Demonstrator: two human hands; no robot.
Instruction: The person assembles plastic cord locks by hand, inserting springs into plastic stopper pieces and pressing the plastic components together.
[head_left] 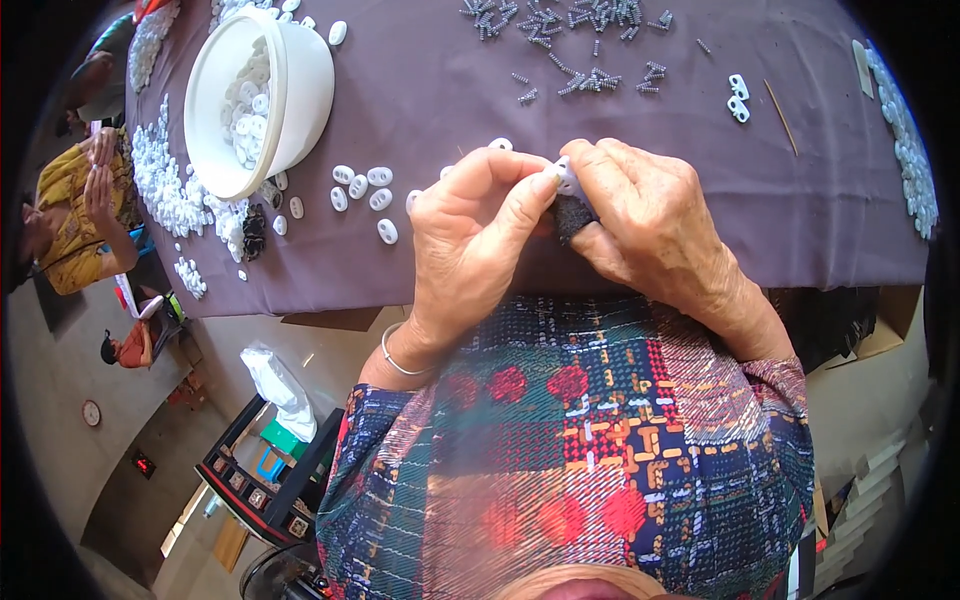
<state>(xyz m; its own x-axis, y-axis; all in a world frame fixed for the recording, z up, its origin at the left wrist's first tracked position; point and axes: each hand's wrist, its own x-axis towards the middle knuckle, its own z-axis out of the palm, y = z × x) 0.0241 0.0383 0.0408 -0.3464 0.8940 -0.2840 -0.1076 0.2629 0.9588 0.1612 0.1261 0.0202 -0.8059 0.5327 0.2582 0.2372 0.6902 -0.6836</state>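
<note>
My left hand (pixel 470 235) and my right hand (pixel 655 220) meet over the near part of the table. Between their fingertips sits a small white plastic cord lock (pixel 567 180) with holes in it, partly covered by my fingers. My right thumb and fingers grip it from the right. My left thumb and forefinger pinch at its left side. A dark fabric wrap (pixel 573 217) shows just under the piece, by my right fingers. To the left lie several loose white oval two-hole pieces (pixel 380 177); a few more are partly hidden behind my left hand.
A white tub (pixel 315 85) of oval pieces stands tilted at the left, beside heaps of small white parts (pixel 165 170). Small metal springs (pixel 590 80) lie scattered at the far side. Two white cord locks (pixel 738 98) and a thin wooden stick (pixel 781 118) lie right. Other people sit at left.
</note>
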